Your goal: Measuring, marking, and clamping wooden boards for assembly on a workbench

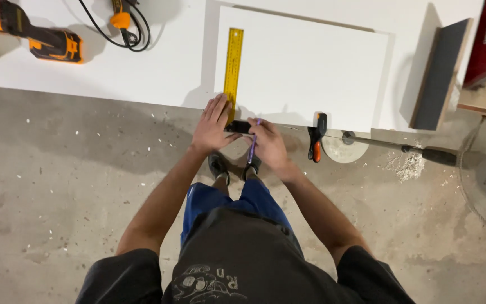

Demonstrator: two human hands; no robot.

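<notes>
Pinched in the right hand [269,145]: a purple pencil [253,143], tip up at the near edge of the white panel [305,67], just right of the yellow square [233,67]. Pressed flat on that square's near end: the left hand [212,125], fingers spread, nothing gripped. Long axis of the square straight away across the panel. Farther right, a black-and-orange clamp [317,138] on the same edge; far left, an orange power tool [29,31].

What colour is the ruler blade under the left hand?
Yellow: the ruler blade shows best in the head view.
</notes>
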